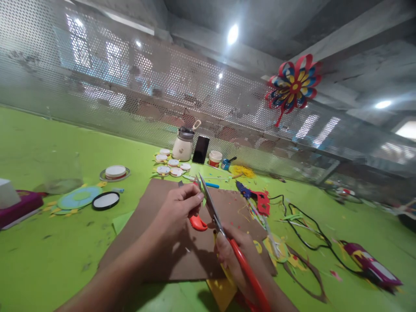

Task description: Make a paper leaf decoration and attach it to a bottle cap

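My left hand [178,209] is pinched over a small orange paper piece [197,222], just above a brown cardboard sheet [156,255] on the green table. My right hand [234,256] grips red-handled scissors [214,214]. The open blades point up and away and meet the paper at my left fingertips. A yellow paper piece [222,291] lies under my right hand at the cardboard's near edge.
Behind the cardboard stand a white jar [182,145], a dark phone [200,150], a small cup [215,158] and several white paper discs [171,167]. Tape rolls [115,172] and a blue disc [79,197] lie left. Black cord [308,225] and paper scraps lie right. A paper pinwheel [294,86] hangs on the mesh wall.
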{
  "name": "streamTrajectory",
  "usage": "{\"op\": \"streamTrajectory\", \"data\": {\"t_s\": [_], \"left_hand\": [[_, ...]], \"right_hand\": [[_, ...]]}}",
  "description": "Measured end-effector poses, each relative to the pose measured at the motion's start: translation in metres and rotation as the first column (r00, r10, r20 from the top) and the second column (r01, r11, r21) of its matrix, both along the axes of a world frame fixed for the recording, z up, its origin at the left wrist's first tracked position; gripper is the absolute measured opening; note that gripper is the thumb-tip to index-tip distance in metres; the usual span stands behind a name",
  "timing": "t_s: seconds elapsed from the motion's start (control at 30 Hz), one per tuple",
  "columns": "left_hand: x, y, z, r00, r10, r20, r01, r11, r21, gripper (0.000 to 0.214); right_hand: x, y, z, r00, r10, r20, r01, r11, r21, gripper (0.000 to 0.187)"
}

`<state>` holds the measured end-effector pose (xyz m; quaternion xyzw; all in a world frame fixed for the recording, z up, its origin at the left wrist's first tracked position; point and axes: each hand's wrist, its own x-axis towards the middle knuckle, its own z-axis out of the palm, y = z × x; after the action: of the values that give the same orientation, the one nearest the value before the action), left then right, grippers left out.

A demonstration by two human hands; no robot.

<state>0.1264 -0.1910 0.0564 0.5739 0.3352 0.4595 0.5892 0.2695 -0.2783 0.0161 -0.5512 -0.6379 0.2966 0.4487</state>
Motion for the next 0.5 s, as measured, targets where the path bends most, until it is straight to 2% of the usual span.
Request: {"op": "streamTrajectory", "data": {"t_s": [0.33, 0.5], "left_hand": [[0.0, 0.002, -0.001, 1.0, 0.004, -0.022, -0.004, 1.0, 0.016, 0.023], [0.0, 0.001, -0.003, 1.0, 0.015, -0.008, -0.015, 1.0, 0.025, 0.023]], "right_hand": [[0.003, 0.003, -0.012, 0.999, -0.015, -0.03, 0.014, 0.999, -0.037, 0.056], [0.004, 0.007, -0.021, 0.999, -0.038, -0.017, 0.037, 0.999, -0.014, 0.056]]}}
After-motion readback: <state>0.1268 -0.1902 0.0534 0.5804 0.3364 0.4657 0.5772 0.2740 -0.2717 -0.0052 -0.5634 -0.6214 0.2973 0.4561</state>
